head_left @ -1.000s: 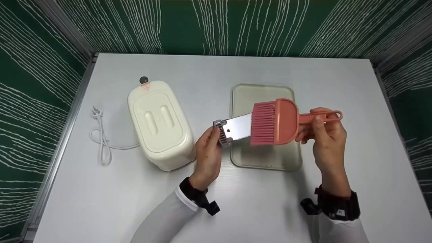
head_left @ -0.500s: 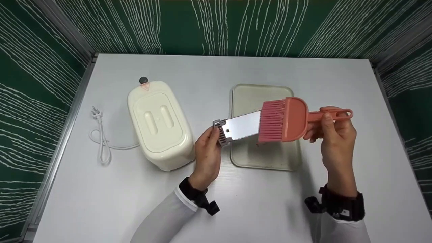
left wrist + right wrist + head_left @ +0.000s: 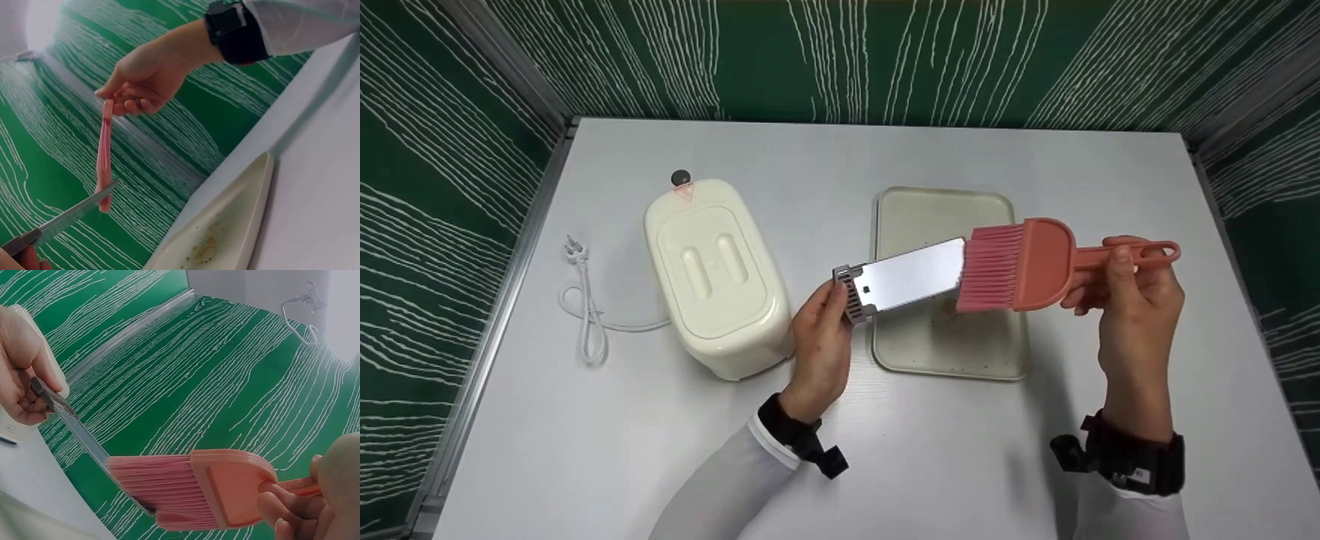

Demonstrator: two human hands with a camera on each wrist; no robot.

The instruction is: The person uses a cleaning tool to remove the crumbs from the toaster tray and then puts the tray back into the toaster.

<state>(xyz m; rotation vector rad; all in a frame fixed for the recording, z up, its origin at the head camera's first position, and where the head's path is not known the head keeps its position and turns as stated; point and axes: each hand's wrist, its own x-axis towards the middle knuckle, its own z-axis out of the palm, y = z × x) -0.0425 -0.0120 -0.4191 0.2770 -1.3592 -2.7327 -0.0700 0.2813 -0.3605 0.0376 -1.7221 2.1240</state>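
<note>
In the head view my left hand [image 3: 823, 352] grips the grey slotted end of a flat, shiny metal plate [image 3: 911, 274], which points right and slightly up. My right hand [image 3: 1140, 315] pinches the looped handle of a pink hand brush [image 3: 1044, 264]. The brush's bristles [image 3: 163, 486] lie against the plate's far end in the right wrist view, overlapping its edge. Both things are held up over a pale rectangular tray [image 3: 911, 356]. Brown crumbs [image 3: 207, 244] lie on that tray in the left wrist view.
A cream lidded appliance [image 3: 720, 270], toaster-like with a dark knob, stands left of my left hand. Its white cord [image 3: 594, 337] with a plug is bundled at the far left. Green walls surround the white table [image 3: 825, 172] at the back and sides.
My right hand has drawn the hand brush steadily to the right along the plate, so more of the metal is bare. My left hand stays almost still.
</note>
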